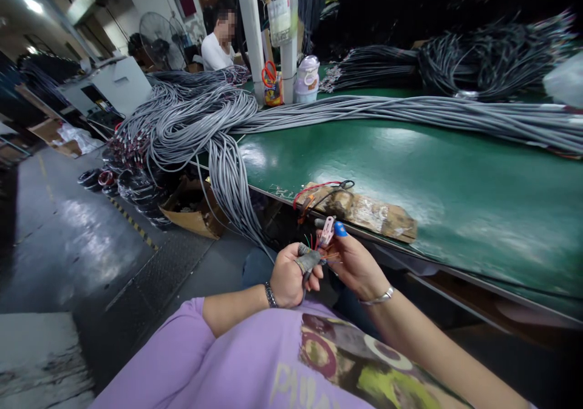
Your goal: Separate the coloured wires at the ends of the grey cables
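My left hand [289, 274], with grey covers on its fingertips, is closed around the end of a cable, most of which the fingers hide. Thin red, green and pale wires [311, 241] fan out from that grip. Close beside it, my right hand [357, 267] has a blue cover on one fingertip. Its fingers are closed on a small pink hand tool [327, 231], whose exact kind I cannot make out. Both hands are just in front of the table edge, below a worn wooden block [364, 209] with red and black leads at its left end.
Grey cables [200, 117] lie heaped on the green table [410, 160], some hanging over its edge. Black cable bundles [483, 59] are at the back. Red-handled scissors [269, 73] and a lilac cup [308, 79] stand by the post. A co-worker [217, 47] sits beyond. A cardboard box [194, 211] is on the floor.
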`<move>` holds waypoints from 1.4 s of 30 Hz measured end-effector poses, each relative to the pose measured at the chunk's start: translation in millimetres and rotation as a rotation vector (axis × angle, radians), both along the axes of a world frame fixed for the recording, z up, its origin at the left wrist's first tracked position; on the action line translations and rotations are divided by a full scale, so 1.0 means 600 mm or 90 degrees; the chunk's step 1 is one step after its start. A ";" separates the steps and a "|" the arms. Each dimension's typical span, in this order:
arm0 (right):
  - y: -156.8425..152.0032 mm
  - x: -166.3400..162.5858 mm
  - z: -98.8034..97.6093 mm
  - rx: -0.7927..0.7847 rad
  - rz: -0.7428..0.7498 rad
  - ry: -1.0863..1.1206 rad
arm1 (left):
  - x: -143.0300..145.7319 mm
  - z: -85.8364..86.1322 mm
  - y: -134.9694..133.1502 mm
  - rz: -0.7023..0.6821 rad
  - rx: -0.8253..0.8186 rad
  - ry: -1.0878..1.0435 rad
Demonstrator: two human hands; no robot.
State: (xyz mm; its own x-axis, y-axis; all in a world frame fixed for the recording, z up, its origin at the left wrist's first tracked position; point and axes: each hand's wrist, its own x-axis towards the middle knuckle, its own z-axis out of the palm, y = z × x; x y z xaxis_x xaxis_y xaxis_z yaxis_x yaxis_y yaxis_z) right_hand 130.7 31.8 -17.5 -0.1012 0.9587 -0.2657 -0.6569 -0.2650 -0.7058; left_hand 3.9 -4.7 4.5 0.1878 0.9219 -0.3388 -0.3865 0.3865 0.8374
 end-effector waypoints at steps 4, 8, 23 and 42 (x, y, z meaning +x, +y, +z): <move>-0.004 -0.005 0.000 0.090 -0.134 -0.166 | 0.003 0.001 0.001 0.007 0.006 0.006; 0.001 -0.006 -0.005 0.042 -0.063 -0.102 | 0.005 0.000 0.002 0.009 0.007 0.015; 0.011 -0.012 -0.014 -0.016 -0.006 0.115 | 0.001 -0.008 0.003 0.003 0.005 0.031; 0.002 0.026 -0.002 -0.007 0.136 0.080 | -0.013 -0.006 -0.006 0.008 0.025 0.035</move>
State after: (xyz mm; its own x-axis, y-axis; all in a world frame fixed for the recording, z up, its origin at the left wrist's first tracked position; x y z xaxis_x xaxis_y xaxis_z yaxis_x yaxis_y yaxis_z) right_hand 146.4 32.8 -18.5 -0.3346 0.9088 -0.2492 -0.6673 -0.4152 -0.6183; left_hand -4.1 -8.2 0.7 0.1584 0.9367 -0.3122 -0.3445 0.3487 0.8716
